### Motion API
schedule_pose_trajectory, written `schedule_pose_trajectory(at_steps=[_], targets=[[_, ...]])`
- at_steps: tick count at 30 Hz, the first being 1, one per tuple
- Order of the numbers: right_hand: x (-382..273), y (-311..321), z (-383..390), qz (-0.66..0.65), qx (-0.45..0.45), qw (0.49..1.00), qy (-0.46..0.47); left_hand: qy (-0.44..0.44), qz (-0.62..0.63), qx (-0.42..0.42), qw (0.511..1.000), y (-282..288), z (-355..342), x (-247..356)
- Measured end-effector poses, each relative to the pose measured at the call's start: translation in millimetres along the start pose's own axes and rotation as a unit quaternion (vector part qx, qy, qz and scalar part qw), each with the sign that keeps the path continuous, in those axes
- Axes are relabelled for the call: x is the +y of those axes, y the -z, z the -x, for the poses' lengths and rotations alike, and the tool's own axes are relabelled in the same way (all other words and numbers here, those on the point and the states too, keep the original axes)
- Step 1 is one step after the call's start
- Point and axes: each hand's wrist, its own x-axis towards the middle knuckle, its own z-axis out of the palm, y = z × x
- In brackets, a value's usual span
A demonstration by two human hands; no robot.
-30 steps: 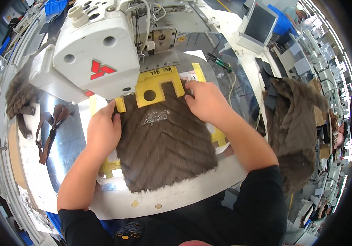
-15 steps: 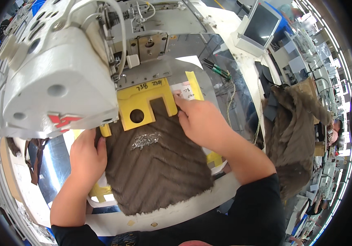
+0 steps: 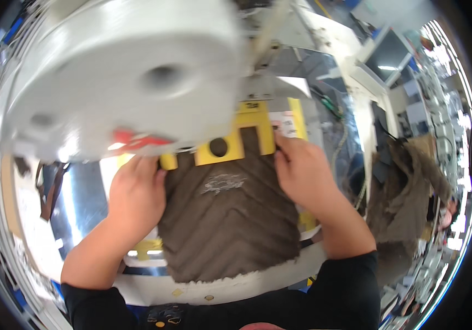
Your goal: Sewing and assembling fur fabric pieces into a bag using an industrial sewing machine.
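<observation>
A brown furry fabric piece (image 3: pixel 230 231) with chevron ridges lies in front of me, silver embroidery (image 3: pixel 224 183) near its upper middle. Over its far end rests a yellow template (image 3: pixel 267 132) with a round hole and a slot. My left hand (image 3: pixel 137 190) is closed at the fabric's left edge, fingertips by the template's left corner. On the opposite edge, my right hand (image 3: pixel 304 170) is closed with thumb and fingers at the fabric beside the template. What lies between the fingertips is partly hidden, but both appear to pinch the fabric's edges.
A large white embroidery machine head (image 3: pixel 137 71) hangs over the left and far side, blurred, hiding part of the template. Green-handled tools (image 3: pixel 332 107) lie on the far right of the table. A screen (image 3: pixel 387 55) stands beyond; brown fur (image 3: pixel 401 192) is heaped at right.
The whole view has shifted: the machine head looks larger and covers more of the template, while fabric and hands appear further right. Both hands stay at the fabric's edges.
</observation>
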Motion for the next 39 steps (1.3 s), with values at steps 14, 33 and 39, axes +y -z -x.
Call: schedule_pose_trajectory(at_steps=[14, 33, 39], targets=[[-9.3, -0.2, -1.3, -0.022, -0.002, 0.998, -0.057, -0.031, -0.012, 0.016, 0.999, -10.8, 10.6, -11.6], [1.1, 1.1, -3.2, 0.004, 0.009, 1.0, -0.007, -0.021, -0.033, -0.01, 0.999, -13.7, 5.4, -13.1], [0.7, -0.5, -2.9, -0.003, 0.02, 1.0, 0.003, -0.028, -0.03, -0.006, 0.999, -12.4, 4.5, -14.3]])
